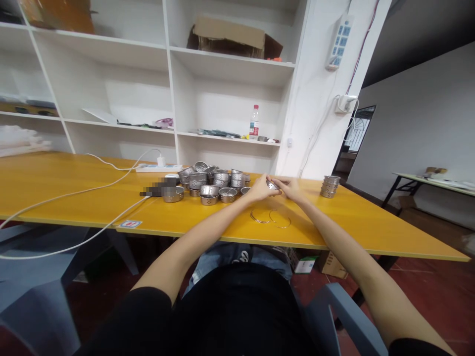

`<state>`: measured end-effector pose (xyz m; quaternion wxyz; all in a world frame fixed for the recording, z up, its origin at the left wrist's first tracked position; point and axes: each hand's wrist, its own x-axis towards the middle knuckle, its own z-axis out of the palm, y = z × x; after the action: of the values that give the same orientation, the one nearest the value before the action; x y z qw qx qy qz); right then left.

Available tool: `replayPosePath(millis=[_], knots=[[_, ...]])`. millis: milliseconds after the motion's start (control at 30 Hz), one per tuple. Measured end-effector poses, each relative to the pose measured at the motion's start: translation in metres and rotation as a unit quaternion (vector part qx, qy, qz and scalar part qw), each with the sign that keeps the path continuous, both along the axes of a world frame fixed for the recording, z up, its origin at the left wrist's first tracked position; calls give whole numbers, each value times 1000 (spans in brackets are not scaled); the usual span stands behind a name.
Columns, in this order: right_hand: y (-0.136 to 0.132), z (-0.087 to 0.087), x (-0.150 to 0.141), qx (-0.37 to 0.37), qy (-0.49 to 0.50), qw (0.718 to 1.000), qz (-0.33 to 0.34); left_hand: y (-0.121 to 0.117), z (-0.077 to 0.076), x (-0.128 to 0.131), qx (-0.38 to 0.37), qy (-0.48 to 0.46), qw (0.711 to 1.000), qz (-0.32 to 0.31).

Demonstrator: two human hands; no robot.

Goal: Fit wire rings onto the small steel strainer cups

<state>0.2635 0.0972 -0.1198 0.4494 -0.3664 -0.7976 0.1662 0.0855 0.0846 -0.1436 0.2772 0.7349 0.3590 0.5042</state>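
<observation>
- One perforated metal cup [272,185] between my two hands, held just above the table [356,212]; my left hand [261,189] pinches its left side, my right hand [291,188] its right. Exact finger placement too small to make out.
- Nearer me than the grip: at least two thin wire arcs [260,221], lying flat, apart from the cup.
- Left of the grip: a heap of similar cups [210,199], more than ten; four along its front, the rightmost partly hidden by my left arm. Full count not possible, cups overlap.
- Right of the grip, well apart: one upright stack of cups [330,188], at least three.
- Beyond the grip, on a shelf: one red-capped bottle [254,123].
</observation>
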Motion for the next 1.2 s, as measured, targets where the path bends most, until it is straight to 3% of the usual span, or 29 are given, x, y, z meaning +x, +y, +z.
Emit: replayPosePath(millis=[300, 500, 867, 1200], knots=[[1, 3, 0, -71, 28, 997, 31, 4, -2, -2, -15, -15, 1000, -7], [-2, 1, -4, -55, 30, 998, 22, 4, -3, -1, -12, -1, 1000, -10], [4, -2, -6, -89, 63, 994, -12, 2, -2, -1, 12, 1, 1000, 4], [5, -7, -8, -139, 155, 978, 17, 3, 1, 3, 10, -40, 999, -8]])
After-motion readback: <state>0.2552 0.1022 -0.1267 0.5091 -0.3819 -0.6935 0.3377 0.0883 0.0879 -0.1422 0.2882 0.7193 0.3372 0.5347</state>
